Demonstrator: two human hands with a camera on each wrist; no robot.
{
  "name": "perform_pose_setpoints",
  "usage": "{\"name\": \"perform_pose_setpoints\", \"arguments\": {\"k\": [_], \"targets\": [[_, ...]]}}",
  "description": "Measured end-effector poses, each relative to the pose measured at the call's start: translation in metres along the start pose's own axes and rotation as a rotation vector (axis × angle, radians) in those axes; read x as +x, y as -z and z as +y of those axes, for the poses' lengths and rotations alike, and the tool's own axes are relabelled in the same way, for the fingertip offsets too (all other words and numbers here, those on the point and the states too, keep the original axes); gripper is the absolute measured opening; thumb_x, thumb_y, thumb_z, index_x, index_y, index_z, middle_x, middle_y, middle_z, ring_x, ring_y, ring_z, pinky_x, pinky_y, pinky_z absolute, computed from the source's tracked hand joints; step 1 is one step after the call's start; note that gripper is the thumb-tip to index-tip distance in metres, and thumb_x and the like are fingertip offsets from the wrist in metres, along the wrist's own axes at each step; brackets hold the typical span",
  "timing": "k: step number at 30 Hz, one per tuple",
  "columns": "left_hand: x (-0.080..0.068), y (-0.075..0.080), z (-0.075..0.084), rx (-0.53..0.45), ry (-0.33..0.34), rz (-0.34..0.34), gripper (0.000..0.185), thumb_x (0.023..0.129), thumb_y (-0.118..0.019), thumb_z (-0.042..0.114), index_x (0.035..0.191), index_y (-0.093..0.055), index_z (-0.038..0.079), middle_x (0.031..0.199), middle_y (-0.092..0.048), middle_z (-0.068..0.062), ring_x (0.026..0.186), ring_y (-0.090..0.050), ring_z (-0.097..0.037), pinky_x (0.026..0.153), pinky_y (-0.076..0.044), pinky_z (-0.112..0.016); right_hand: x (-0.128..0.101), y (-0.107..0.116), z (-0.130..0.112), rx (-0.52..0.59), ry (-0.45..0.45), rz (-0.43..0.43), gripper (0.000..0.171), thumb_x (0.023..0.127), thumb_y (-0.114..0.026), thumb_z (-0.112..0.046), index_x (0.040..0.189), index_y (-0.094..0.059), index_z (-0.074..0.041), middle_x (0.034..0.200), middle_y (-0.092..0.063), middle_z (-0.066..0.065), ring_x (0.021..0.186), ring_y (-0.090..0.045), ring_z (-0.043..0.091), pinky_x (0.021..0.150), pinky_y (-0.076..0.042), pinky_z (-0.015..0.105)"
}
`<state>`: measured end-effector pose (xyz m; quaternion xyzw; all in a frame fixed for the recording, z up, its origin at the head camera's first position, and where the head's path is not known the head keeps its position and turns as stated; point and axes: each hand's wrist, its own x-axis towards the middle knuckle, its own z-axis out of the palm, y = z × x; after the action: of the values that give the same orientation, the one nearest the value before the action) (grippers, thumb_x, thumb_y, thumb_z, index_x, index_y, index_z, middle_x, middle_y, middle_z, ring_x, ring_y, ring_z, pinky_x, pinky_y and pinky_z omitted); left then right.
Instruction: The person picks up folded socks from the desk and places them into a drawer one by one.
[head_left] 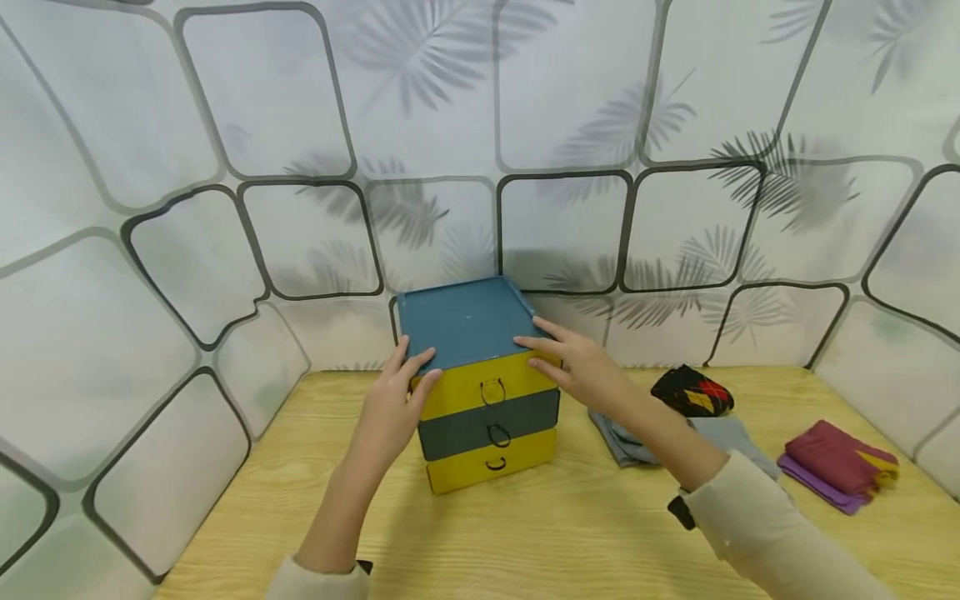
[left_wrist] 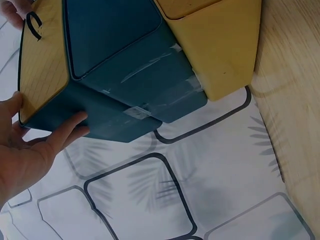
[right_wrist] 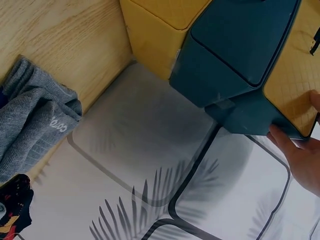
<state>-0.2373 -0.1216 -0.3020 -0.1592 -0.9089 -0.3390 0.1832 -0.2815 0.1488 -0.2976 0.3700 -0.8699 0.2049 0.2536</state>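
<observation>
A small drawer unit (head_left: 465, 325) stands on the wooden table (head_left: 525, 533) near the back wall. It has a blue top, a yellow top drawer (head_left: 487, 387), a dark blue middle drawer and a yellow bottom drawer. My left hand (head_left: 408, 379) lies against its front left corner, fingers on the top and thumb on the yellow drawer front. My right hand (head_left: 558, 362) rests with straight fingers on the front right corner. In the left wrist view my left hand (left_wrist: 30, 155) touches the unit (left_wrist: 125, 75). In the right wrist view my right hand's fingertips (right_wrist: 300, 155) touch the unit's (right_wrist: 235, 50) edge.
Right of the unit lie a grey cloth (head_left: 622, 442), a black, red and yellow patterned cloth (head_left: 693, 390) and a folded maroon and purple pile (head_left: 836, 462). The grey cloth (right_wrist: 35, 115) shows in the right wrist view too. A patterned white backdrop encloses the table's back and sides.
</observation>
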Motion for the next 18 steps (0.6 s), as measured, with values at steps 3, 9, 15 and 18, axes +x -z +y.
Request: {"name": "perform_pose_setpoints", "arguments": {"k": [3,9,15,18], "targets": [[0.003,0.000,-0.003,-0.033,-0.021,-0.016,0.051,0.095,-0.045,0.041,0.135,-0.048,0.011,0.149,-0.019,-0.015,0.131,-0.024,-0.038,0.098,-0.031,-0.054,-0.002,0.002,-0.002,-0.027,-0.001,0.003,0.037,0.090,-0.060,-0.022,0.127,-0.059,-0.014,0.136,-0.041,0.020,0.090,-0.061,0.028,0.071,-0.052,0.039],[0.014,0.002,-0.012,-0.114,-0.065,-0.061,0.050,0.095,-0.046,0.041,0.135,-0.049,0.011,0.149,-0.018,-0.013,0.132,-0.024,-0.035,0.098,-0.033,-0.052,-0.005,0.004,-0.007,-0.081,-0.006,0.032,0.036,0.089,-0.062,-0.019,0.125,-0.060,-0.013,0.134,-0.043,0.022,0.101,-0.056,0.035,0.079,-0.050,0.045],[0.024,0.005,-0.018,-0.181,-0.096,-0.119,0.049,0.096,-0.046,0.040,0.135,-0.049,0.010,0.150,-0.017,-0.012,0.132,-0.024,-0.034,0.096,-0.037,-0.050,-0.008,0.004,-0.015,-0.136,-0.040,0.061,0.036,0.089,-0.063,-0.019,0.124,-0.061,-0.013,0.132,-0.044,0.022,0.104,-0.054,0.038,0.079,-0.049,0.046],[0.029,0.005,-0.021,-0.208,-0.108,-0.149,0.048,0.096,-0.046,0.038,0.135,-0.049,0.009,0.150,-0.016,-0.011,0.133,-0.022,-0.033,0.095,-0.038,-0.049,-0.010,0.002,-0.018,-0.157,-0.053,0.087,0.036,0.088,-0.064,-0.018,0.124,-0.061,-0.013,0.131,-0.046,0.022,0.102,-0.055,0.038,0.075,-0.050,0.045]]}}
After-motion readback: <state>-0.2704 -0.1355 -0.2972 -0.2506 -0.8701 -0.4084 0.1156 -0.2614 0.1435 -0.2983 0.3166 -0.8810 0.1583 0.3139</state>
